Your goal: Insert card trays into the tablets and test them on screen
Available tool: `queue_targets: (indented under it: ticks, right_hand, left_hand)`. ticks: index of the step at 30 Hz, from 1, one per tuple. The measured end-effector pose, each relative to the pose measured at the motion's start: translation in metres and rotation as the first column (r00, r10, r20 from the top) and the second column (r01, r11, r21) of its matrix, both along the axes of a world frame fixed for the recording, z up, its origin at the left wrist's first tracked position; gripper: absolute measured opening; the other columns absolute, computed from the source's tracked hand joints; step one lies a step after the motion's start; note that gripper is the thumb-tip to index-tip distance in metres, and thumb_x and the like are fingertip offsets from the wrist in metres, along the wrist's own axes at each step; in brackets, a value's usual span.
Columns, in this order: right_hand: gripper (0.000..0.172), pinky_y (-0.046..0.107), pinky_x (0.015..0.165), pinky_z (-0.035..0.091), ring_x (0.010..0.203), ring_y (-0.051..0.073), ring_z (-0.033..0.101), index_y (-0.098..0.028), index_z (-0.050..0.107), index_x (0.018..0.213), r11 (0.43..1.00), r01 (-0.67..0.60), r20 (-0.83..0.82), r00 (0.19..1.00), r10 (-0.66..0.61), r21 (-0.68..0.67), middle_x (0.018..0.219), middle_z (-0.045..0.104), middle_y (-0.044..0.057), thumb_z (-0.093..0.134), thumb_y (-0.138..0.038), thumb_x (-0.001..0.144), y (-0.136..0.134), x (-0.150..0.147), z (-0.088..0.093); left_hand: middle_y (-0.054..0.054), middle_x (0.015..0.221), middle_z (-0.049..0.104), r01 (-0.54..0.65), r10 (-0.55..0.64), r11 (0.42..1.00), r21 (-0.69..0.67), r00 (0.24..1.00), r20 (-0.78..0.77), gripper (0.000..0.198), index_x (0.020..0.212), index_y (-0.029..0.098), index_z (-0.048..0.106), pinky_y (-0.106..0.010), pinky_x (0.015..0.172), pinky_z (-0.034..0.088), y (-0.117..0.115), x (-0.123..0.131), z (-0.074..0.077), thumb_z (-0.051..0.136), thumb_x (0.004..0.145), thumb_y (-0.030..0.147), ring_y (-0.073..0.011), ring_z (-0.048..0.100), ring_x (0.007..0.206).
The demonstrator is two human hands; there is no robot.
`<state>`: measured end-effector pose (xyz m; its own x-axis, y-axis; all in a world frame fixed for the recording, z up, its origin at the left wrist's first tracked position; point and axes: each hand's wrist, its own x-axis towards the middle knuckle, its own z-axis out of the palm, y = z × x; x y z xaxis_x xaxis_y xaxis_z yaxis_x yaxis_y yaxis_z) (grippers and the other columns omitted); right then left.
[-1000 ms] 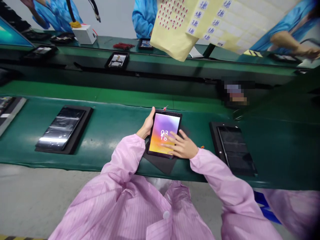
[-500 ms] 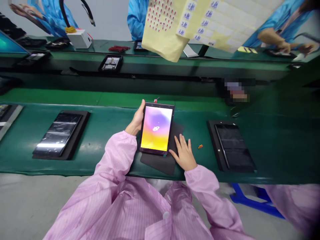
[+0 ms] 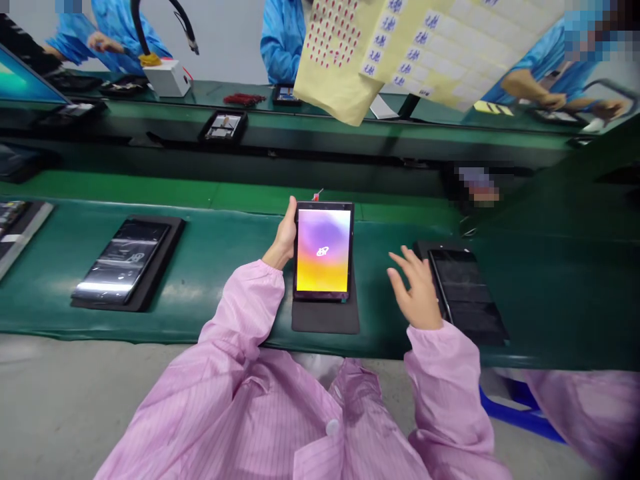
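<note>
A dark tablet (image 3: pixel 127 261) sits on its black tray (image 3: pixel 160 230), apparently to keep it off the green belt (image 3: pixel 235 243); the left hand (image 3: pixel 285 235) curls narrowly around the edge of the lit tablet (image 3: pixel 323 250), steadying it on a black mat (image 3: pixel 325 319); the right hand (image 3: pixel 415 287), open wide, hovers just beside another dark tablet (image 3: pixel 465 293).

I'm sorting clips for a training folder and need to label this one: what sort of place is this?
Most likely an electronics factory assembly line for tablets. A lit tablet sits over a green conveyor belt, more devices lie in black trays along it, and the worker wears a pink striped smock, probably antistatic.
</note>
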<state>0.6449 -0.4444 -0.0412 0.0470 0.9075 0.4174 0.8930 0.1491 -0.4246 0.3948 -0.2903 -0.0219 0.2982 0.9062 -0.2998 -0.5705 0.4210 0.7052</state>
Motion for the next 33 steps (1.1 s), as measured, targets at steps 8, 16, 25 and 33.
queue_targets:
  ticks: [8, 16, 25, 33]
  right_hand:
    - [0.034, 0.055, 0.117, 0.024, 0.131, 0.026, 0.049, -0.021, 0.059, 0.125, 0.968, -0.018, 0.107, 0.994, -0.01, 0.251, 0.137, 0.057, 0.011, 0.044, -0.029, 0.096, -0.011, -0.064, 0.009]
    - [0.033, 0.054, 0.118, 0.022, 0.13, 0.027, 0.05, -0.016, 0.062, 0.122, 0.965, -0.071, 0.235, 0.972, 0.01, 0.253, 0.136, 0.058, 0.013, 0.046, -0.03, 0.096, 0.01, -0.094, -0.01]
    - [0.031, 0.056, 0.118, 0.022, 0.126, 0.027, 0.054, -0.018, 0.064, 0.118, 0.972, -0.028, 0.196, 0.981, -0.018, 0.233, 0.132, 0.061, 0.012, 0.045, -0.028, 0.096, 0.004, -0.09, -0.018]
    - [0.03, 0.057, 0.117, 0.023, 0.124, 0.026, 0.056, -0.019, 0.064, 0.116, 0.979, -0.022, 0.18, 0.984, -0.015, 0.203, 0.131, 0.061, 0.011, 0.044, -0.026, 0.096, -0.001, -0.089, -0.028]
  left_hand:
    - [-0.009, 0.078, 0.074, 0.019, -0.023, 0.995, -0.1, 0.999, -0.038, 0.062, 0.085, 0.013, 0.071, -0.031, 0.069, 0.054, -0.014, 0.013, -0.033, 0.055, 0.077, 0.072, -0.0206, 0.07, 0.066]
    - [-0.012, 0.088, 0.075, 0.002, -0.007, 0.998, -0.067, 0.998, -0.065, 0.067, 0.087, 0.011, 0.073, -0.033, 0.075, 0.055, -0.019, 0.009, -0.027, 0.049, 0.08, 0.073, -0.0241, 0.072, 0.076]
    - [-0.011, 0.087, 0.076, 0.053, -0.052, 0.998, -0.016, 0.999, 0.013, 0.067, 0.095, 0.013, 0.073, -0.032, 0.077, 0.055, -0.018, 0.008, -0.034, 0.049, 0.08, 0.073, -0.024, 0.072, 0.078]
    - [-0.01, 0.089, 0.076, 0.062, -0.062, 0.998, -0.008, 0.998, 0.013, 0.066, 0.095, 0.013, 0.074, -0.033, 0.081, 0.053, -0.018, 0.007, -0.034, 0.043, 0.085, 0.071, -0.0242, 0.072, 0.08]
